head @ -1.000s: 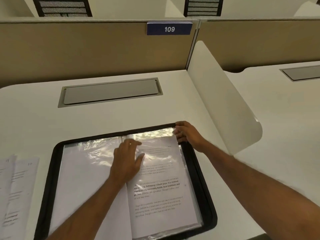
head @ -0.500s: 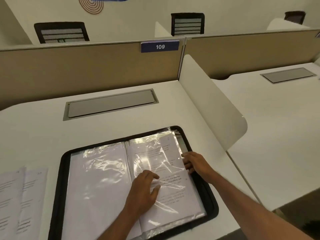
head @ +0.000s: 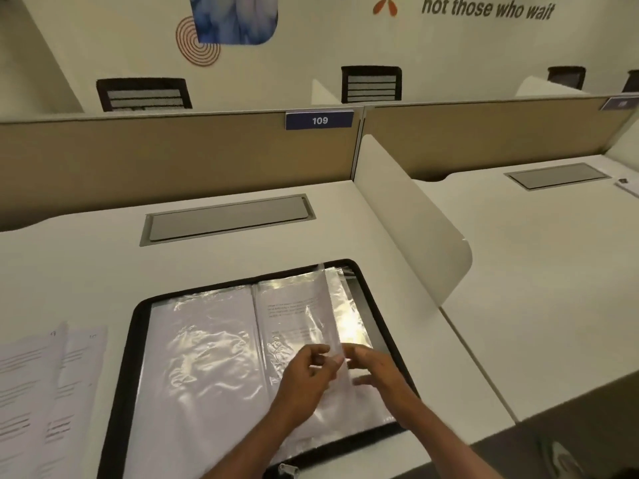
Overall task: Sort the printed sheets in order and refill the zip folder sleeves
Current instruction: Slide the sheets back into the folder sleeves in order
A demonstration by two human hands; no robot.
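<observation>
over the zip folder, left hand pinches sleeve, its length pointing away.
</observation>
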